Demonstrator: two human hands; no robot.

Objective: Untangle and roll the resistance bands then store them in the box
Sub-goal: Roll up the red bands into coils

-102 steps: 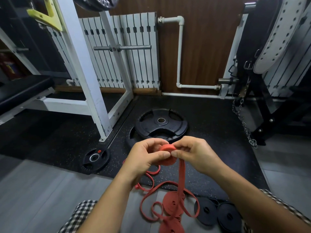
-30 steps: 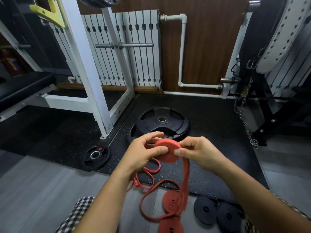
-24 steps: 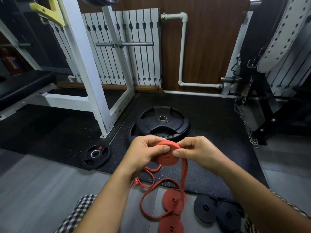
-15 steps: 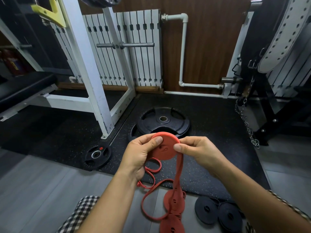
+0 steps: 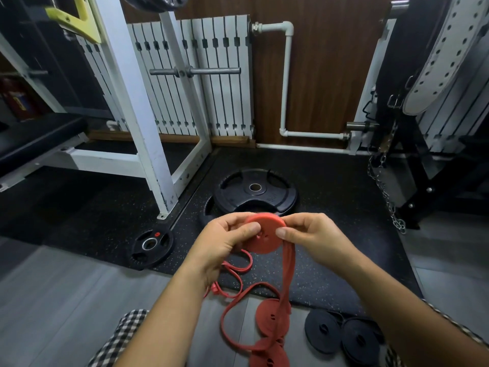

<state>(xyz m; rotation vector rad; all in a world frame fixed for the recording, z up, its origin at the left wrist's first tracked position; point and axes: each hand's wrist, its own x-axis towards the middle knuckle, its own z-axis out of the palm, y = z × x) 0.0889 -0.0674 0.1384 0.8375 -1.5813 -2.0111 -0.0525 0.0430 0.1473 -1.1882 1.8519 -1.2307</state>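
Observation:
I hold a red resistance band wound into a flat disc-shaped roll [image 5: 264, 235] in front of me. My left hand [image 5: 223, 239] grips its left edge with thumb on the face. My right hand [image 5: 309, 235] pinches its right edge. The band's loose tail [image 5: 287, 274] hangs from the roll down to the floor and loops there. Two finished red rolls [image 5: 271, 317] lie on the floor below, one behind the other. Two black rolled bands [image 5: 341, 332] lie to their right. No box shows in the head view.
A large black weight plate [image 5: 255, 189] lies on the speckled black mat beyond my hands, a small plate [image 5: 150, 245] to the left. A white rack frame [image 5: 148, 144] stands left, a chain [image 5: 383, 181] and dark machine right. Grey floor lies near me.
The roll has grown thicker as both hands wind the band, and the loose tail on the floor has shortened. The hands stayed in about the same place.

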